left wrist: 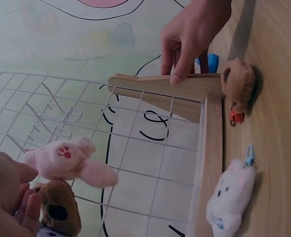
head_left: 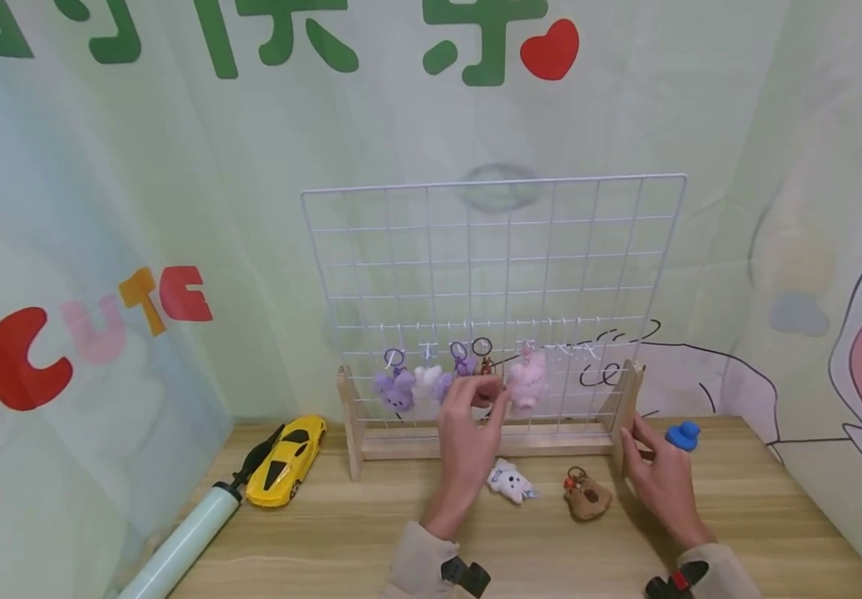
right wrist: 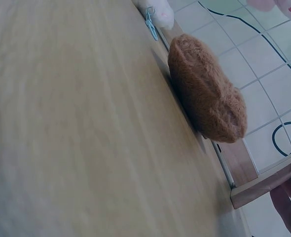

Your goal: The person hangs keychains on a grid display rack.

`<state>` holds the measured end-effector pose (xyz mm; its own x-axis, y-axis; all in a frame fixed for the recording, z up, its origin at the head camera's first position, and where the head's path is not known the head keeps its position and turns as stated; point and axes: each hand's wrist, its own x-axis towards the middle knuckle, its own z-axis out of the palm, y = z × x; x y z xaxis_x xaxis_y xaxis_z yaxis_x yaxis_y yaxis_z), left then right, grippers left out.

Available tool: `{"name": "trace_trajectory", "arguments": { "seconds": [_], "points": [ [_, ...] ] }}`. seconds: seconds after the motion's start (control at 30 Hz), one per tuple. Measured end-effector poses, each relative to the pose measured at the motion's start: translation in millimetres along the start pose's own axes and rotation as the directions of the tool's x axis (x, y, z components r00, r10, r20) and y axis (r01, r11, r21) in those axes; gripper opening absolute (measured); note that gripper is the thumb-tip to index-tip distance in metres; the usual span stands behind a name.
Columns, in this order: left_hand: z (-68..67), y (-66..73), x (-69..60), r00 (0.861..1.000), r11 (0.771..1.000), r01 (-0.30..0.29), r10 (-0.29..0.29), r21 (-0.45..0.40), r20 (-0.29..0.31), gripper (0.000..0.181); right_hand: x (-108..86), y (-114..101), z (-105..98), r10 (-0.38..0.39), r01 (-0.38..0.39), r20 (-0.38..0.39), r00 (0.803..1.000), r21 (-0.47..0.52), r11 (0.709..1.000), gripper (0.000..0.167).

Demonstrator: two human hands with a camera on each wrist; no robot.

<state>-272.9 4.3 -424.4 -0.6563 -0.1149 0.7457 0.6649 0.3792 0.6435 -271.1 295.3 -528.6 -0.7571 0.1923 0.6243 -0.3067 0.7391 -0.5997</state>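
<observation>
My left hand reaches up to the wire grid rack, its bent fingers and thumb around a brown plush keychain, which it partly hides in the head view. Just right of those fingers hangs a pink plush keychain. Purple plush keychains and a white one hang to the left. My right hand grips the wooden side stand, thumb on one face and fingers on the other. On the tabletop lie a white plush keychain and another brown plush keychain.
A yellow toy car and a pale green pump lie on the left of the wooden table. Behind the right hand sits a small blue object. Bare white hooks project from the grid's right part.
</observation>
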Motion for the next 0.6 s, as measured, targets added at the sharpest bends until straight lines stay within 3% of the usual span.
{"name": "trace_trajectory", "arguments": {
  "seconds": [0.17, 0.23, 0.3, 0.43, 0.53, 0.6],
  "points": [
    [-10.1, -17.1, -18.7, 0.989, 0.999, 0.032, -0.032, 0.002, 0.146, 0.009, -1.0, 0.0, 0.2, -0.010, 0.010, -0.006, 1.000, 0.008, 1.000, 0.045],
    [-11.0, -24.5, -27.1, 0.973, 0.999, 0.041, -0.045, 0.019, 0.229, 0.010, -0.9, -0.2, -0.3, -0.015, 0.015, -0.007, 1.000, 0.008, 1.000, 0.045],
    [-10.5, -30.9, -35.1, 0.947, 0.998, 0.047, -0.058, 0.042, 0.317, 0.011, -0.7, -0.5, -0.8, -0.018, 0.018, -0.010, 1.000, 0.007, 1.000, 0.044],
    [-5.9, -39.2, -46.9, 0.871, 0.996, 0.052, -0.082, 0.076, 0.484, 0.009, -0.9, -1.6, -1.9, -0.015, 0.015, -0.015, 1.000, 0.006, 1.000, 0.045],
    [-3.3, -41.3, -52.2, 0.797, 0.991, 0.024, -0.101, 0.135, 0.596, 0.006, -0.9, -2.4, -2.0, -0.011, 0.011, -0.012, 1.000, 0.010, 1.000, 0.045],
    [-2.7, -42.4, -54.7, 0.743, 0.981, -0.045, -0.093, 0.188, 0.663, 0.008, -0.7, -2.9, -1.7, -0.011, 0.011, -0.013, 1.000, 0.009, 1.000, 0.046]
  ]
}}
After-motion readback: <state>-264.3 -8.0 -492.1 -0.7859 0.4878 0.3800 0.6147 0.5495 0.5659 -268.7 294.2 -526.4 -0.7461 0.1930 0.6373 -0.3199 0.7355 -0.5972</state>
